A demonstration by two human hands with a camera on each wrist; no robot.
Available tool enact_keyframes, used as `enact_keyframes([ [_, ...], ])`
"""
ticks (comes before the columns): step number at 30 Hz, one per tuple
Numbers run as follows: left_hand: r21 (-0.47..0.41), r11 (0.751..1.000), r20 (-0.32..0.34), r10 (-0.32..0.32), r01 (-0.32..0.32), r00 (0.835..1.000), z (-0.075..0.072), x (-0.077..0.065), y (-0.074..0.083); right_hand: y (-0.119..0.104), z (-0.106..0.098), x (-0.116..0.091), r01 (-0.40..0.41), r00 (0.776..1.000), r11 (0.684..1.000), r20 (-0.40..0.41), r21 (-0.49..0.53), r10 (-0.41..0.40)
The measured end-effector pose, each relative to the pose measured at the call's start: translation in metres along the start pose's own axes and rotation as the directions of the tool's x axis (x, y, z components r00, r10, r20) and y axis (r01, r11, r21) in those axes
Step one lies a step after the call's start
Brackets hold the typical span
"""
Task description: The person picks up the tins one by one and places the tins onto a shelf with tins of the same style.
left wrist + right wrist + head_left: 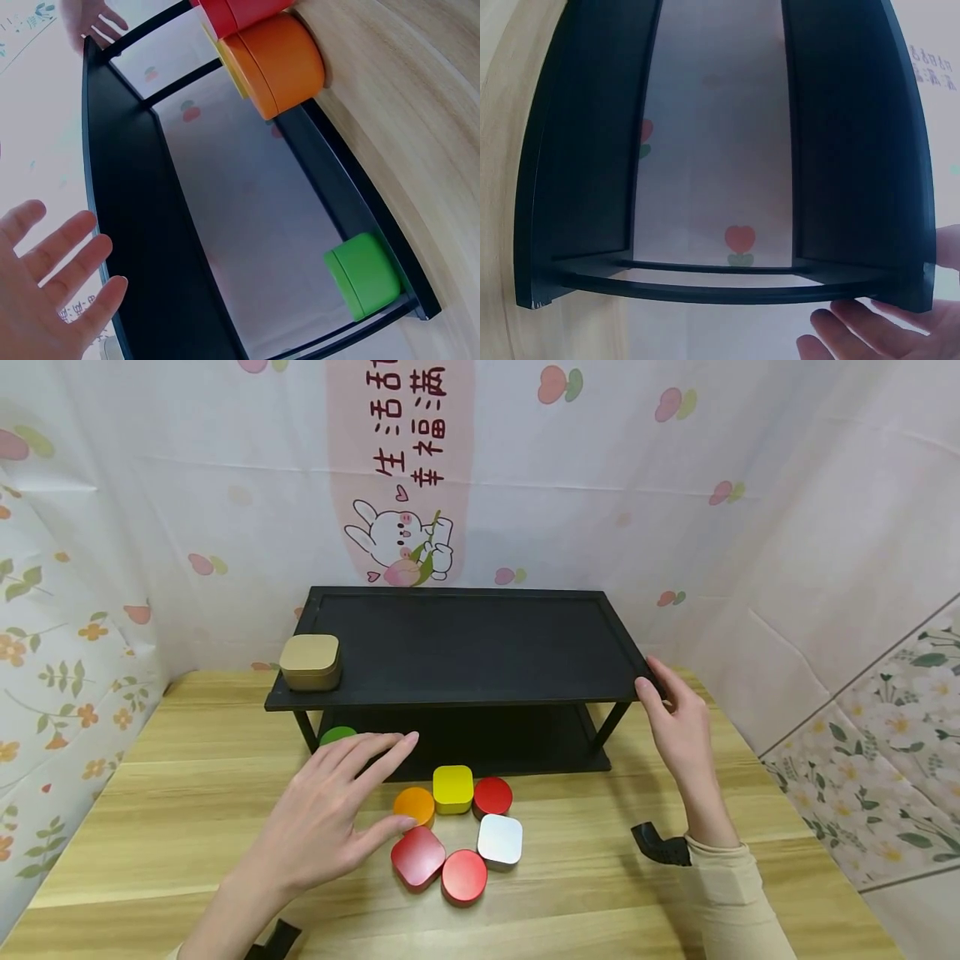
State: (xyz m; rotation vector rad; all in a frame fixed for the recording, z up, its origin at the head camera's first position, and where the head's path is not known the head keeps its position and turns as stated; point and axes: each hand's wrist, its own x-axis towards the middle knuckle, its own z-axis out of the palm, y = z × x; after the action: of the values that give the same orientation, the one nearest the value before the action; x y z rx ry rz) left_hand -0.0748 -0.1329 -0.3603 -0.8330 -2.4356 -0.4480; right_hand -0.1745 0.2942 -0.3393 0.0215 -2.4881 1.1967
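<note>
A black two-tier shelf [472, 647] stands on the wooden table. My right hand [678, 722] holds its top board at the front right corner, with the thumb at the edge and fingers below the board in the right wrist view. With fingers spread and nothing in it, my left hand [330, 814] hovers left of the small tins, before the shelf's lower left. Closest to that hand are an orange round tin [414, 806] and a rose-red square tin [418, 857]. A green tin [364, 275] sits on the lower tier's left end, partly hidden in the head view.
A gold square tin [310, 662] stands on the top board's front left corner. Before the shelf cluster a yellow square tin [453, 787], a dark red round tin [492, 795], a white square tin [500, 839] and a red round tin [464, 876]. Patterned cloth [247, 518] hangs behind.
</note>
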Motion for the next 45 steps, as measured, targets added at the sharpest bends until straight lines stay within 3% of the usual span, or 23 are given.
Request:
enact_keyframes([
  [13, -0.001, 1.000, 0.010, -0.009, 0.009, 1.000, 0.001, -0.002, 0.001, 0.006, 0.000, -0.003, -0.023, 0.999, 0.999, 0.034, 0.042, 0.022],
  [23, 0.000, 1.000, 0.016, -0.025, 0.025, 1.000, 0.005, -0.005, -0.003, 0.002, 0.000, 0.001, -0.015, 1.000, 1.000, 0.027, 0.016, 0.014],
  [31, 0.006, 0.996, 0.115, -0.086, 0.086, 0.990, 0.011, -0.020, -0.002, 0.001, -0.001, 0.003, -0.007, 1.000, 1.000, 0.030, 0.021, 0.006],
  [38, 0.043, 0.994, 0.166, -0.105, 0.099, 0.981, 0.016, -0.026, 0.004, 0.002, -0.002, 0.004, -0.006, 0.999, 1.000, 0.036, 0.028, 0.005],
  [41, 0.062, 0.990, 0.208, -0.137, 0.127, 0.968, 0.018, -0.027, 0.009, 0.003, -0.002, 0.004, -0.007, 0.999, 1.000, 0.039, 0.025, 0.006],
  [45, 0.076, 0.976, 0.315, -0.217, 0.204, 0.924, 0.021, -0.029, 0.019, 0.003, -0.002, 0.003, -0.006, 0.999, 1.000, 0.039, 0.008, 0.006],
])
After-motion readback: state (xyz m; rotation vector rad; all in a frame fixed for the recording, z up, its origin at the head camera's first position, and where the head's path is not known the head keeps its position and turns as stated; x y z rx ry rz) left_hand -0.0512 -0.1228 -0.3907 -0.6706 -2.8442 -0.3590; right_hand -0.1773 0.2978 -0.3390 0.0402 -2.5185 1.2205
